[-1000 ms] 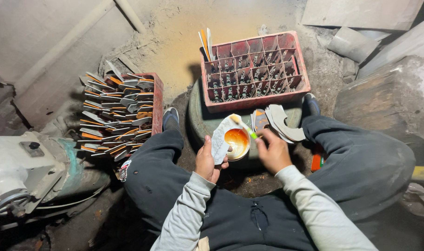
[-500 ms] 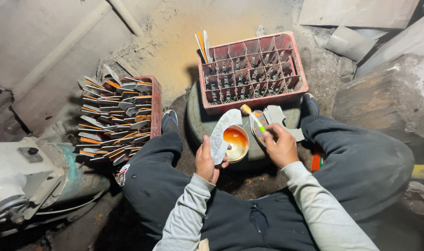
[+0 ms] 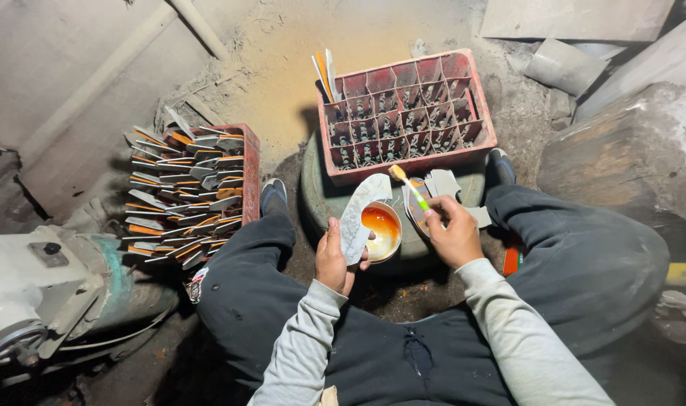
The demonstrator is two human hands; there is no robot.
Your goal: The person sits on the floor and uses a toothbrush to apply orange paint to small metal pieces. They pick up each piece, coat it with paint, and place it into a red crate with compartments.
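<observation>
Holding a grey curved metal blade (image 3: 358,214) upright by its lower end, the left hand (image 3: 334,259) has its fingers wrapped round the piece, thumb pointing up along the near edge. The blade leans over the rim of a small bowl of orange liquid (image 3: 380,229), which sits on top of a round greenish drum (image 3: 320,188) between the person's knees. The right hand (image 3: 452,237) is closed round a thin brush with a yellow-green handle (image 3: 410,188); its tip points up and away from the body, raised above the bowl and just beside the blade's upper end. Under that hand lie a few more grey metal pieces (image 3: 444,184), spread flat on the drum's top.

Just beyond the drum stands a red plastic crate with divided cells (image 3: 407,113), with dark small parts low in the cells and a few flat strips standing in its far left corner. To the person's left a second red crate (image 3: 249,173) is stacked full of grey and orange-edged blades (image 3: 178,192), laid in rows and sticking out sideways. Further left sits a pale grey machine with a green housing (image 3: 50,286). Dark trousers and grey sleeves fill the lower part of the view, with a dark shoe (image 3: 274,197) beside the drum. Grey stone blocks (image 3: 628,150) lie on the right on dusty ground.
</observation>
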